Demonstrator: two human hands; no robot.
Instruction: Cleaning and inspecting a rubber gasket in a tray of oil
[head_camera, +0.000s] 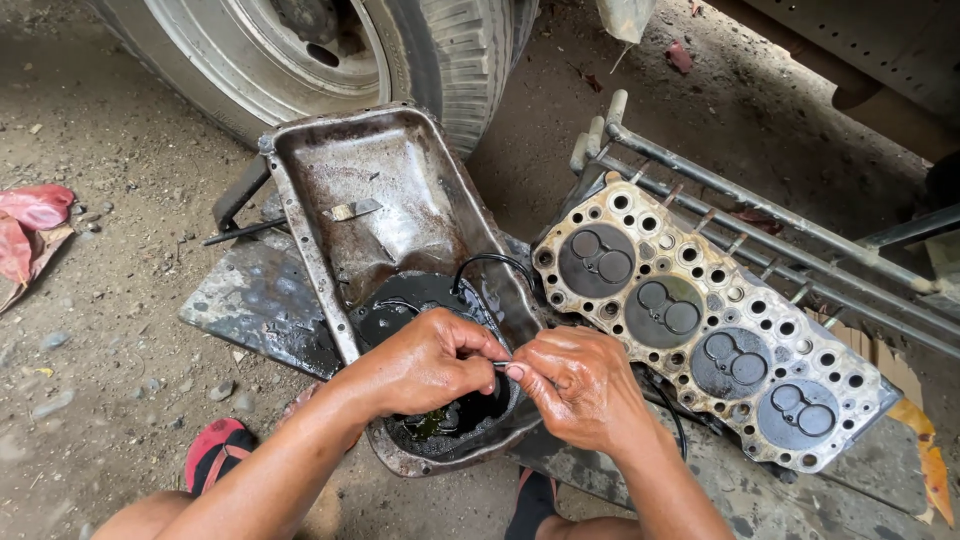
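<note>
Pinching a small dark part between them, the left hand and the right hand meet over the lower end of a rusty, oil-stained metal pan. The fingers of the left hand are curled together on one end of the part; the thumb and forefinger of the right hand are closed on the other end — the part itself is too small to tell what it is. Below the hands, dark oil pools in the deep end of the pan, and a thin black ring lies against the pan's wall just above the knuckles. A cylinder head with four round chambers rests just right of the pan, touching its edge. Both sit on a greasy metal sheet on the dirt ground — a truck tyre stands behind the pan.
</note>
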